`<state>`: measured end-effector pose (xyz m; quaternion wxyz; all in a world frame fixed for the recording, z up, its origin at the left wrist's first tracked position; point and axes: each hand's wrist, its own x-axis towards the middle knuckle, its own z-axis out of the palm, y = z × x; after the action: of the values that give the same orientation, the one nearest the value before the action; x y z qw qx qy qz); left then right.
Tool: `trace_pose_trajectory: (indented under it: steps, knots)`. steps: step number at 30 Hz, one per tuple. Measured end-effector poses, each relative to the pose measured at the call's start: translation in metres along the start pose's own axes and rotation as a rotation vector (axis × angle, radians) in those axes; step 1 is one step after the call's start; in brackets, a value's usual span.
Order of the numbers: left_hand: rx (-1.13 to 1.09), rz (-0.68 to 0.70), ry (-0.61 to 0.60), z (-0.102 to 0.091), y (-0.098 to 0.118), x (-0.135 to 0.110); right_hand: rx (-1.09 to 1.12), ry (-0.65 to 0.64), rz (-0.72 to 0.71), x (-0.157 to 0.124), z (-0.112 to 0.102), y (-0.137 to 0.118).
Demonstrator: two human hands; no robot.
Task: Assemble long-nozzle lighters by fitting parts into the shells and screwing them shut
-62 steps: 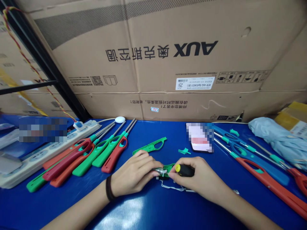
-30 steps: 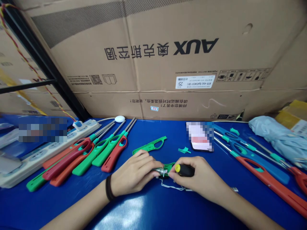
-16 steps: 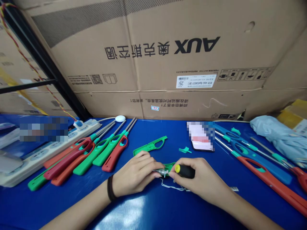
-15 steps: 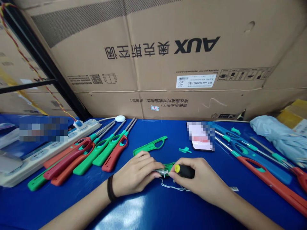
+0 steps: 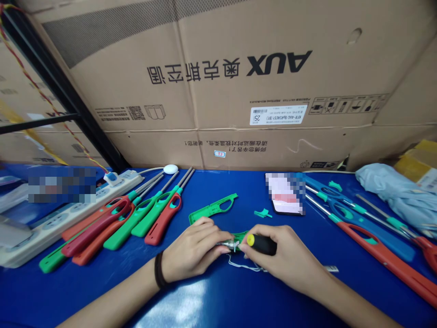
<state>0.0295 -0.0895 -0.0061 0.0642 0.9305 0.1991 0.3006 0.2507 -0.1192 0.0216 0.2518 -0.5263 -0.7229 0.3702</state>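
Note:
My left hand (image 5: 196,246), a dark band at its wrist, is closed on an opened green gas lighter (image 5: 241,236). A clear, shiny inner part (image 5: 226,243) shows at my left fingertips. In my right hand (image 5: 287,255) is a screwdriver (image 5: 264,244) with a black handle and a yellow end; its tip is hidden. My right fingertips are close to the inner parts. White wires (image 5: 244,265) hang below onto the table. Just beyond my hands lie the loose green handle half (image 5: 213,208) and a turquoise trigger piece (image 5: 262,213).
Red and green lighters (image 5: 136,223) lie at left beside a white power strip (image 5: 78,209). A phone (image 5: 287,193) lies behind my right hand. Blue and red lighters (image 5: 378,250) and a bluish plastic bag (image 5: 396,196) are at right. A large cardboard box (image 5: 218,100) stands at the back.
Very little differs. My right hand and the screwdriver have shifted slightly; both hands keep their holds, and the view has moved a touch.

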Motion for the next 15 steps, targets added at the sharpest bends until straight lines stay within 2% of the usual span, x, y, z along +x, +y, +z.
trace_pose_trajectory:
  steps: [15]
  knots:
    - [-0.009,-0.013,0.021,0.0016,0.0031,0.0006,-0.017,0.013,-0.067,-0.0005,0.0013,0.003]
